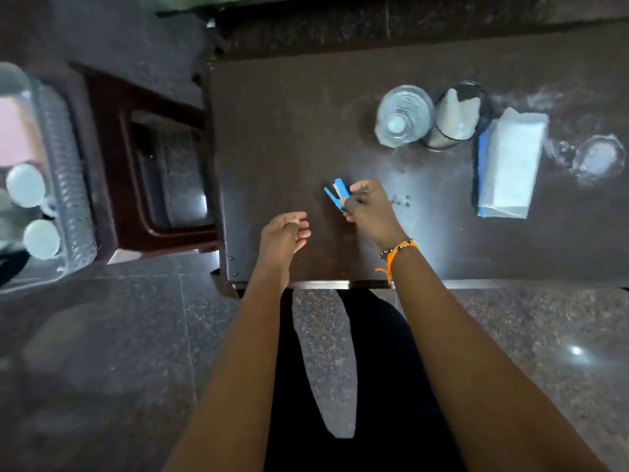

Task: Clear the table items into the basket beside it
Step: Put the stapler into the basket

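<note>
Above the table, the right hand is pinching a blue clip, its long axis slanting up-left. The left hand is hovering loosely curled, holding nothing. Beside the table, the clear basket is holding two white cups.

Single head-mounted wide-angle view, facing steeply downward from above. The surface fills the upper centre and right of the frame; floor occupies the lower frame. Close working range.
</note>
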A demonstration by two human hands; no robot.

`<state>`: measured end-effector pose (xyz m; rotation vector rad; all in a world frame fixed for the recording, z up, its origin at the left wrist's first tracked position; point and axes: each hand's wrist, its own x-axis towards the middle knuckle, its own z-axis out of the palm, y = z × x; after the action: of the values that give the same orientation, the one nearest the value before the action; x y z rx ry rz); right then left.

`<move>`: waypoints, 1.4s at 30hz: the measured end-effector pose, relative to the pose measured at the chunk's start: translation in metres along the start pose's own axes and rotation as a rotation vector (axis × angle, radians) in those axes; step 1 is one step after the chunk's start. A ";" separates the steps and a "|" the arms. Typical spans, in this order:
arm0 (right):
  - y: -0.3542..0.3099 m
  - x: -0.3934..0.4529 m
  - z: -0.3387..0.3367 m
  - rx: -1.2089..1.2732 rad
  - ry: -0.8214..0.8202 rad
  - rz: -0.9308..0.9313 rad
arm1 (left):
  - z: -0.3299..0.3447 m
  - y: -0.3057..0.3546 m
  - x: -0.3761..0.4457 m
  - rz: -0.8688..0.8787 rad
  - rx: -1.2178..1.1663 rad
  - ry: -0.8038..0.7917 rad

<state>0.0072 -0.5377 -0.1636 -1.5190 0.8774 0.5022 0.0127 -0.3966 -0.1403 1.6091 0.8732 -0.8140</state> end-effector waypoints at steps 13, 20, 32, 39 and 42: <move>-0.103 -0.044 0.215 -0.053 -0.336 -0.186 | -0.221 0.022 -0.010 0.162 -0.576 0.348; -0.148 -0.053 0.330 -0.129 -0.336 -0.325 | -0.319 0.043 0.013 0.210 -0.658 0.407; -0.235 -0.001 0.478 -0.607 -0.171 -0.703 | -0.369 0.091 0.073 0.220 -0.745 0.321; -0.247 0.028 0.537 -0.923 -0.258 -0.807 | -0.368 0.089 0.091 0.187 -0.719 0.281; -0.250 0.034 0.549 -1.017 -0.269 -0.830 | -0.370 0.088 0.091 0.184 -0.705 0.277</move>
<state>0.3178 -0.0222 -0.1153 -2.4512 -0.3553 0.5220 0.1589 -0.0354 -0.1081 1.1526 1.0410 -0.1127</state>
